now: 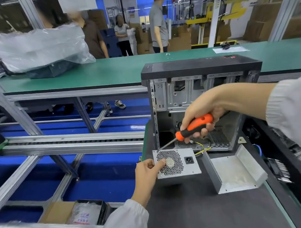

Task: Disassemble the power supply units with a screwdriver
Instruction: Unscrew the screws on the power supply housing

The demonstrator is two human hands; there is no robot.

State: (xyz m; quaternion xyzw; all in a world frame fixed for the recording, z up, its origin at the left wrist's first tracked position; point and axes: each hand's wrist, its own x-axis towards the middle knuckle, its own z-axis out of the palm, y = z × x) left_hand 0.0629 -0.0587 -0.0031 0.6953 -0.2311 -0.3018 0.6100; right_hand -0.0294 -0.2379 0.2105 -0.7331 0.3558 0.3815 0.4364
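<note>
We grip the screwdriver (193,127) in our right hand (200,110), its tip at the upper left corner of the power supply unit (176,162). Our left hand (148,170) pinches that unit's left edge on the desk (202,211), before the open computer case (197,101).

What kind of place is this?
Probably a factory workshop for taking computers apart. There's a long green conveyor belt, an open computer case, stacked cardboard boxes, and a right hand using a screwdriver on a power supply.

- Bare left hand (147,172), bare right hand (200,111), no gloves.
- White sleeves (289,111) on both arms.
- Gathered, ribbed cuffs at the wrists.
</note>
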